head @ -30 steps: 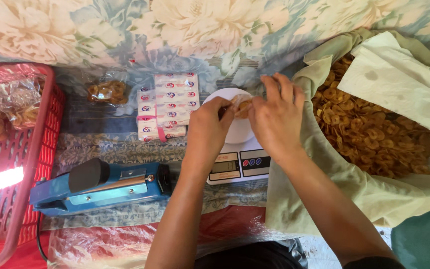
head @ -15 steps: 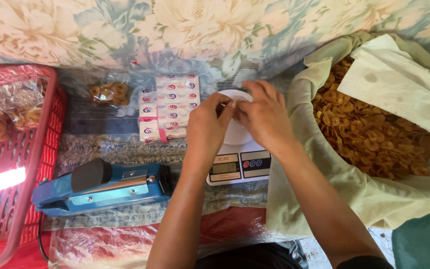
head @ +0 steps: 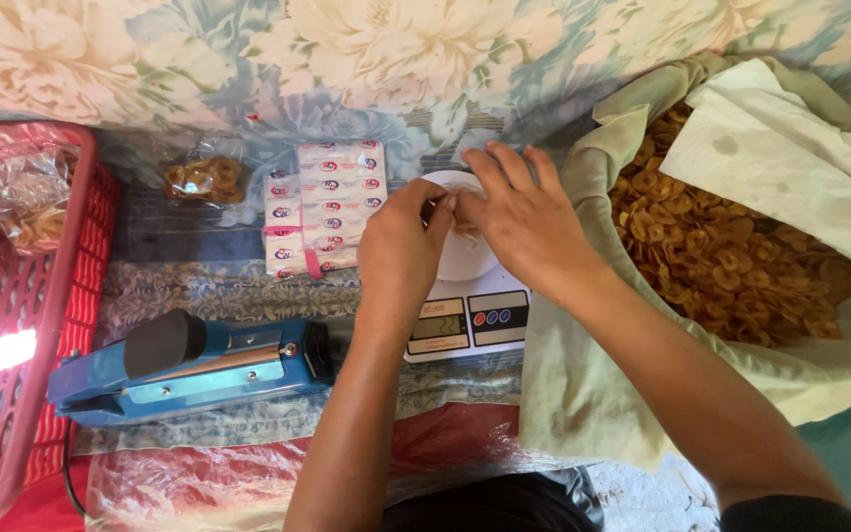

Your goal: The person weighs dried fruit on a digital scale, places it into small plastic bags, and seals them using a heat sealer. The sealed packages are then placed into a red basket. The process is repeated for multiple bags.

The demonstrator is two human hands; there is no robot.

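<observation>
Pinching together over the white scale (head: pixel 465 296), the left hand (head: pixel 401 246) and right hand (head: pixel 529 222) gripped a small clear bag (head: pixel 465 219) above the round weighing plate; the fingers hid most of the bag, so what it held could not be made out. A stack of small white packets (head: pixel 325 207) lay just left of the hands, and a blue heat sealer (head: pixel 189 369) sat nearer the person. A cloth sack of golden chips (head: pixel 731 256) stood open at right, a red basket (head: pixel 56 325) cut off at left.
</observation>
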